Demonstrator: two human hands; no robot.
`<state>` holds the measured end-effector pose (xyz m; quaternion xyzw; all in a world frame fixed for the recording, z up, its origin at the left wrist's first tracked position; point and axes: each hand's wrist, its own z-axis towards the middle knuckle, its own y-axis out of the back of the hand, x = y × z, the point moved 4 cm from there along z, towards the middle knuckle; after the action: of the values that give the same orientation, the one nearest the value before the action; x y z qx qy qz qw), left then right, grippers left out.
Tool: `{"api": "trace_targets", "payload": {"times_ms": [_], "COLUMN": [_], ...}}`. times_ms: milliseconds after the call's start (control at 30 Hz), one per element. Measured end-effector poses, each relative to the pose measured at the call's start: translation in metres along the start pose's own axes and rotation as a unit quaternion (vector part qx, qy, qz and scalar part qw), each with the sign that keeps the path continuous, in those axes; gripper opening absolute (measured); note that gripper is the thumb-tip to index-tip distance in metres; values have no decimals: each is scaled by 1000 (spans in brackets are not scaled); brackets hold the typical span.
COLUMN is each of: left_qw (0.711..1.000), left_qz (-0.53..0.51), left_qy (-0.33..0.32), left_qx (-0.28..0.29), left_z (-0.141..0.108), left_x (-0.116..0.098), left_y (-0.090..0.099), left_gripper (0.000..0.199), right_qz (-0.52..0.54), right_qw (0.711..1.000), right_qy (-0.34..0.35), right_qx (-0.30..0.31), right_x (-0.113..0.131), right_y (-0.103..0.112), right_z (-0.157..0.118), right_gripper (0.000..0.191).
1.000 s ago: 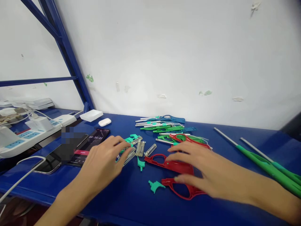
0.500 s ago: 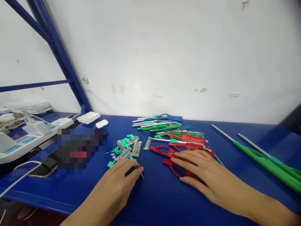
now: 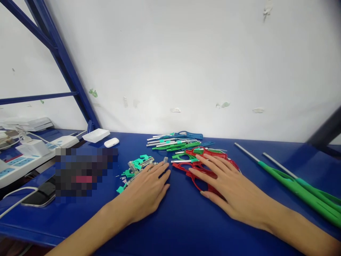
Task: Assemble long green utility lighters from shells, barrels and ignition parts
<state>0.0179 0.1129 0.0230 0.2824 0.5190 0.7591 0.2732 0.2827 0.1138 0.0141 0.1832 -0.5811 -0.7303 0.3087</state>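
Observation:
My left hand [image 3: 149, 186] lies palm down over a pile of small clear plastic lighter tanks [image 3: 165, 160] and turquoise plastic pieces [image 3: 137, 163]. Its fingers are stretched forward and cover part of the pile. My right hand [image 3: 226, 185] rests with fingers spread across red lighter casing halves [image 3: 195, 181], touching them; the palm hides some of them. Just beyond lie green casing halves [image 3: 183, 146] and blue casing halves [image 3: 193, 135], with metal lighter tubes [image 3: 157, 143] among them.
Two long green lighters [image 3: 290, 181] with metal tubes lie at the right. On the left are a white power strip [image 3: 66, 142], a phone [image 3: 39, 197], a white earphone case [image 3: 111, 142] and a white box [image 3: 96, 135]. A white wall stands behind the blue table [image 3: 181, 227].
My left hand has moved forward and slightly right over the clear tanks, its fingers straightening. My right hand has shifted forward over the red casings, which have moved closer together.

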Motion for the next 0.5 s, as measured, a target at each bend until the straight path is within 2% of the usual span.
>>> {"api": "trace_targets", "payload": {"times_ms": [267, 400, 500], "left_qw": [999, 999, 998], "left_qz": [31, 28, 21], "left_qy": [12, 14, 14], "left_qx": [-3, -27, -61], "left_z": [-4, -4, -2], "left_x": [12, 12, 5], "left_y": [-2, -3, 4], "left_gripper": [34, 33, 30], "right_qz": [20, 34, 41], "right_qw": [998, 997, 997], "right_qy": [-34, -22, -11], "right_qx": [57, 62, 59], "right_x": [-33, -38, -36], "right_y": [-5, 0, 3], "right_z": [12, 22, 26], "right_gripper": [65, 63, 62]}}
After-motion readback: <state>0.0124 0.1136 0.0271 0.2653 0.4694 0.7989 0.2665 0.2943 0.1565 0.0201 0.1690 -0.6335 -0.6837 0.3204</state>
